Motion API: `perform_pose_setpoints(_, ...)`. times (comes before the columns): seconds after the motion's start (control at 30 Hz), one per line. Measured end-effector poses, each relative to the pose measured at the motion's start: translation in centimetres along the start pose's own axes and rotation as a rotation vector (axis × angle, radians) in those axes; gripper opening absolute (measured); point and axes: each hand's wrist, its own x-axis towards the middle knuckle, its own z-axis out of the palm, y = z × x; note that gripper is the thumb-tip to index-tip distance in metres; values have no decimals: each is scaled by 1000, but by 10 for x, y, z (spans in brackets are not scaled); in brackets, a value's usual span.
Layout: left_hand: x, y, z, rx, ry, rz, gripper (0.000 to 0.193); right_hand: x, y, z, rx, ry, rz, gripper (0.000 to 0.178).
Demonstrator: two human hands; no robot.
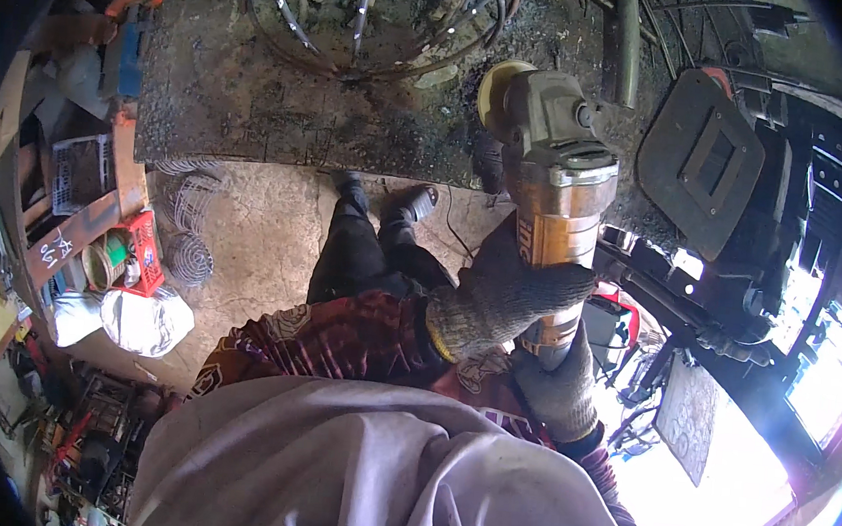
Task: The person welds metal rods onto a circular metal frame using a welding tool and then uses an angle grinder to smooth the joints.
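An angle grinder with an orange-brown body and grey head is held up right of centre, its head pointing away from me. The pale yellowish disc at its far end faces left and touches no workpiece that I can see. My left hand, in a grey knitted glove, wraps round the lower body of the grinder. Behind it my right hand, gloved the same way, closes round the tool's narrow rear end. Some of the fingers are hidden by the tool. A curved metal rod frame with pale marks lies on the worktable, left of the disc.
The dark, gritty worktable spans the far side, its near edge before my feet. A flat metal plate with a rectangular opening is at the right. Wire coils, a red basket and white bags are at the left.
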Motion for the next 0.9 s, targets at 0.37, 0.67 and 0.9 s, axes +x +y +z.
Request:
perform_pose_setpoints(0.37, 7, 0, 1, -226, 16, 4, 53, 6, -12, -5, 6, 12, -73, 61)
perform_pose_setpoints(0.67, 6, 9, 9, -224, 94, 14, 48, 6, -23, -14, -55, -11, -19, 62)
perform_pose_setpoints(0.9, 8, 16, 15, -289, 84, -18, 48, 9, -23, -24, -6, -30, 45, 63)
